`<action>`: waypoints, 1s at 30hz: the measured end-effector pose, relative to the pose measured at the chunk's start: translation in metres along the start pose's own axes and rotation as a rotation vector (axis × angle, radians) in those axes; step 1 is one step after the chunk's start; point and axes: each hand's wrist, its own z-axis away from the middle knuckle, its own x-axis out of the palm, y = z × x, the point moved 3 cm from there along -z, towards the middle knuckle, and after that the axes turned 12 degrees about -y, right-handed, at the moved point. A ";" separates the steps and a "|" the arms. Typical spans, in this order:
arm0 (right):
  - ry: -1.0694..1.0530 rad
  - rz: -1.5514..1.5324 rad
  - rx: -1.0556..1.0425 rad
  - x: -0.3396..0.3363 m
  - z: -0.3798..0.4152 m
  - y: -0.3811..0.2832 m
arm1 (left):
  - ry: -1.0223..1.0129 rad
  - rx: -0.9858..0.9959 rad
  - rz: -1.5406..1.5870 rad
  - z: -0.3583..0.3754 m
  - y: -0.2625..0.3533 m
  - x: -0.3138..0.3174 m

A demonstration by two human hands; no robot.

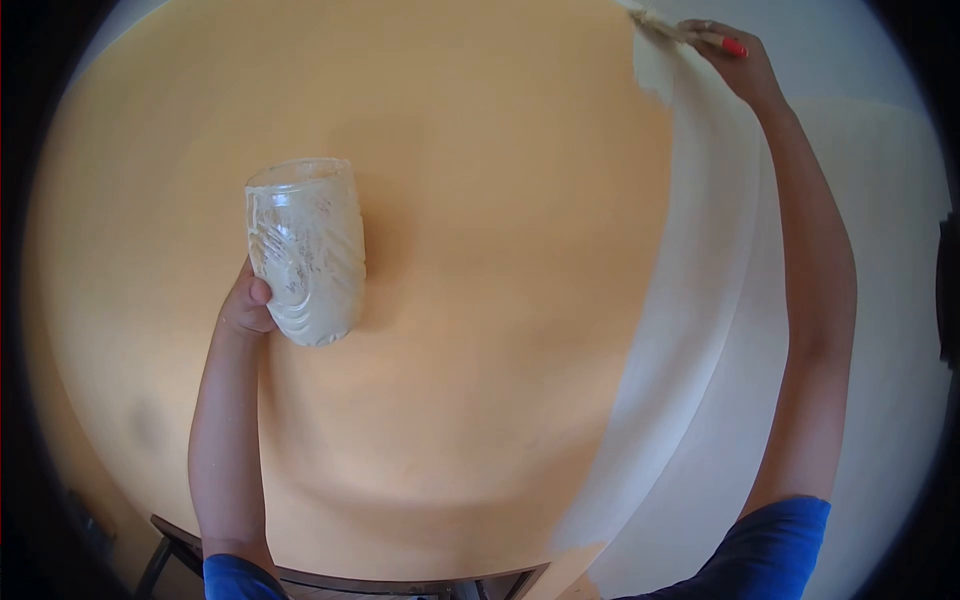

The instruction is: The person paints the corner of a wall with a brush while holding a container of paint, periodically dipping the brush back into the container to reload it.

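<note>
My left hand is closed around the lower side of a clear plastic jar, its inside coated with cream-white paint. The jar is tilted slightly in front of the orange-tan wall. Up at the top right, my right hand grips a paintbrush with a red-tipped handle. The bristles touch the wall near its upper corner, beside a fresh pale patch. Most of my left fingers are hidden behind the jar.
A pale painted strip runs down the right edge of the orange-tan wall. Beyond the corner stands a whitish wall. Low in view is a dark-framed piece of furniture, and a dark object sits at the far right edge.
</note>
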 end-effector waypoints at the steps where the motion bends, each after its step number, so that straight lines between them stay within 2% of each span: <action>1: 0.001 0.000 0.003 0.006 0.008 0.004 | -0.002 -0.002 0.000 -0.002 0.003 0.002; 3: -0.035 -0.051 -0.044 0.019 0.042 -0.003 | 0.038 0.010 -0.021 -0.001 0.007 0.008; 7: -0.221 -0.074 -0.071 0.032 0.116 -0.066 | 0.030 0.006 0.003 -0.005 0.009 0.006; 10: -0.296 -0.151 -0.072 0.017 0.121 -0.082 | 0.033 -0.001 -0.006 -0.005 0.014 0.009; 11: -0.279 -0.188 -0.019 0.009 0.115 -0.075 | 0.033 -0.005 0.002 -0.006 0.012 0.009; 15: 0.031 0.002 -0.045 -0.017 0.057 -0.036 | 0.060 0.009 -0.007 -0.006 0.014 0.008; 18: 0.080 0.072 0.010 -0.017 0.028 -0.008 | 0.045 -0.017 -0.007 -0.006 0.010 0.003; 20: -0.030 0.029 0.048 -0.005 0.027 -0.009 | 0.037 -0.027 -0.017 -0.005 0.012 -0.003; 21: -0.026 0.131 0.029 0.005 0.040 -0.014 | 0.036 -0.029 -0.022 -0.004 0.014 -0.004; 25: -0.151 -0.126 0.037 0.023 0.093 -0.049 | 0.065 0.005 -0.024 -0.006 0.012 0.002; 27: -0.306 -0.156 0.051 0.020 0.114 -0.066 | 0.018 -0.021 -0.030 -0.011 0.015 0.006; 28: -0.310 -0.152 0.053 0.014 0.120 -0.074 | 0.015 -0.021 -0.025 -0.012 0.015 0.007; 30: -0.457 -0.331 0.166 0.004 0.122 -0.087 | 0.021 -0.010 -0.024 -0.011 0.016 0.009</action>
